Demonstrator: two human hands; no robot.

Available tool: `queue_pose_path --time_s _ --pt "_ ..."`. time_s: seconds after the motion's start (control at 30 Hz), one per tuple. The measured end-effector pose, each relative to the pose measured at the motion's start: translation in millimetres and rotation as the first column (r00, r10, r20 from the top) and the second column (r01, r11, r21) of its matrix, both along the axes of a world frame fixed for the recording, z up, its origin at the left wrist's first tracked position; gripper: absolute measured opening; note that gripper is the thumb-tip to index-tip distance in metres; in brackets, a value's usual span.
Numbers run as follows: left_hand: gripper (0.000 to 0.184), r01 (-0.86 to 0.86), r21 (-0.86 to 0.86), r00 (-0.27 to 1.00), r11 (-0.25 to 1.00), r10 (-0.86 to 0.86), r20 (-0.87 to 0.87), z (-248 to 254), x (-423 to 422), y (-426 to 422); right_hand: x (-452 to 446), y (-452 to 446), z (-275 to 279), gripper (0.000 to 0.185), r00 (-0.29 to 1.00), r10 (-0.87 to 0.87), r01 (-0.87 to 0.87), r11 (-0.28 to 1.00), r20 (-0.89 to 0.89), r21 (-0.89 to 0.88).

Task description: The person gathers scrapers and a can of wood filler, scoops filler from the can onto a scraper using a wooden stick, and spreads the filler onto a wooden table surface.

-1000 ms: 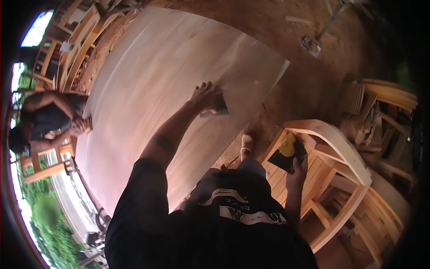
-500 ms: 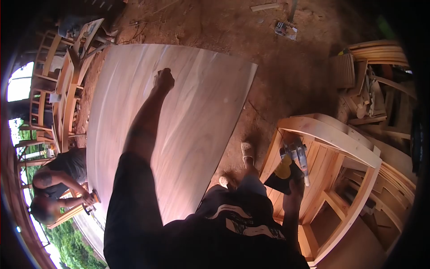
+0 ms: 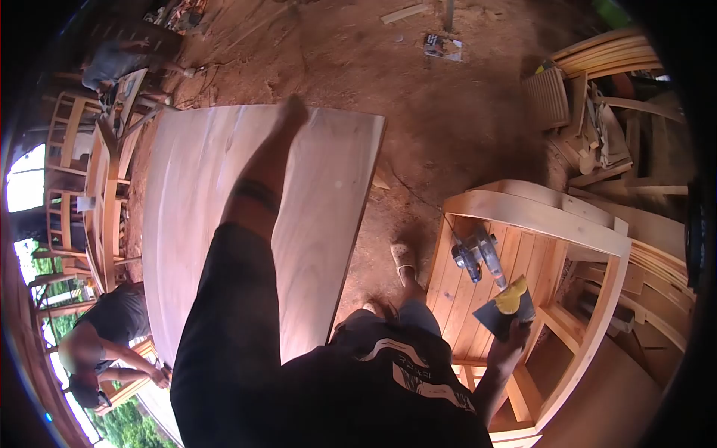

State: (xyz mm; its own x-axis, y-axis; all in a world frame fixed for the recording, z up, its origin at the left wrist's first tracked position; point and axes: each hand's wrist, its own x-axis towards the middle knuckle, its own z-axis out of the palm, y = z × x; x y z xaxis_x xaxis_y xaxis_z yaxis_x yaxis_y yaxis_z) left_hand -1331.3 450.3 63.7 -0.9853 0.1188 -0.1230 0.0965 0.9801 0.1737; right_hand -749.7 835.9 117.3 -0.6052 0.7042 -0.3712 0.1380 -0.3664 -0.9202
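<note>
My left hand is stretched out over the far edge of a large, pale brown wooden board. It is smeared by motion, so its fingers do not show clearly. On the other side, my right hand grips a dark flat sheet with a yellow paste-like patch on it. Just beyond that sheet, a grey-and-blue power tool lies in a slatted wooden frame, its cord running off toward the ground.
At the lower left, another person bends over the board's near corner with hands low. A further person is at the upper left by wooden chair frames. Stacked wood pieces lie at the right, on a dirt floor.
The view has shifted. My left hand has moved away toward the board's far edge. My right hand, with the dark sheet, has moved nearer and right, uncovering the power tool.
</note>
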Motion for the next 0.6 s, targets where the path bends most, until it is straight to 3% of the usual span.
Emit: queue_pose_path --time_s 0.03,0.07,0.13,0.2,0.27,0.3,0.37,0.43,0.47,0.5,0.53,0.57,0.6 --pt "0.016 -0.100 -0.089 0.991 0.991 0.107 0.082 4 -1 -3 4 -1 3 0.035 1.000 -0.012 0.012 1.000 0.004 -0.003" --pt "0.019 -0.060 -0.170 0.990 0.984 0.081 0.118 4 8 9 9 -2 1 0.037 1.000 -0.002 0.002 1.000 0.007 0.000" --pt "0.027 0.219 -0.191 0.969 0.957 -0.191 0.155 -5 54 71 11 -4 -5 0.036 0.994 0.092 -0.097 0.992 0.065 0.086" --pt "0.038 0.439 0.029 0.861 0.898 -0.430 0.273 23 118 141 9 -7 -7 0.032 0.975 0.157 -0.185 0.965 0.154 0.186" --pt "0.044 0.483 0.382 0.605 0.788 -0.616 0.505 67 147 161 -5 -10 -4 0.030 0.996 0.082 -0.083 0.996 -0.016 -0.032" --pt "0.046 0.514 0.283 0.687 0.810 -0.586 0.430 67 141 154 -12 -9 -3 0.029 0.995 0.032 -0.046 0.989 -0.094 -0.142" --pt "0.050 0.541 0.069 0.806 0.838 -0.540 0.241 68 106 132 -21 -7 -1 0.028 0.982 0.155 -0.171 0.973 0.105 0.157" --pt "0.055 0.552 0.118 0.816 0.826 -0.563 0.127 65 100 93 -24 -3 -3 0.027 0.918 0.207 -0.340 0.849 0.338 0.403" --pt "0.058 0.557 0.141 0.818 0.819 -0.570 0.076 60 103 72 -25 1 -11 0.025 0.966 0.197 -0.238 0.930 0.165 0.280" --pt "0.059 0.617 0.149 0.783 0.773 -0.622 -0.015 44 118 50 -29 -2 -5 0.024 0.937 0.223 -0.324 0.841 0.268 0.433" --pt "0.061 0.674 0.148 0.738 0.724 -0.667 -0.103 26 143 27 -32 -1 -1 0.026 0.954 0.244 -0.287 0.907 0.173 0.308" --pt "0.059 0.685 0.168 0.721 0.709 -0.693 -0.016 20 183 10 -34 -4 2 0.028 0.967 0.243 -0.253 0.953 0.078 0.167" --pt "0.057 0.711 0.010 0.702 0.704 -0.708 -0.075 41 240 -4 -38 -12 6 0.030 0.973 0.229 -0.228 0.971 -0.003 0.066"
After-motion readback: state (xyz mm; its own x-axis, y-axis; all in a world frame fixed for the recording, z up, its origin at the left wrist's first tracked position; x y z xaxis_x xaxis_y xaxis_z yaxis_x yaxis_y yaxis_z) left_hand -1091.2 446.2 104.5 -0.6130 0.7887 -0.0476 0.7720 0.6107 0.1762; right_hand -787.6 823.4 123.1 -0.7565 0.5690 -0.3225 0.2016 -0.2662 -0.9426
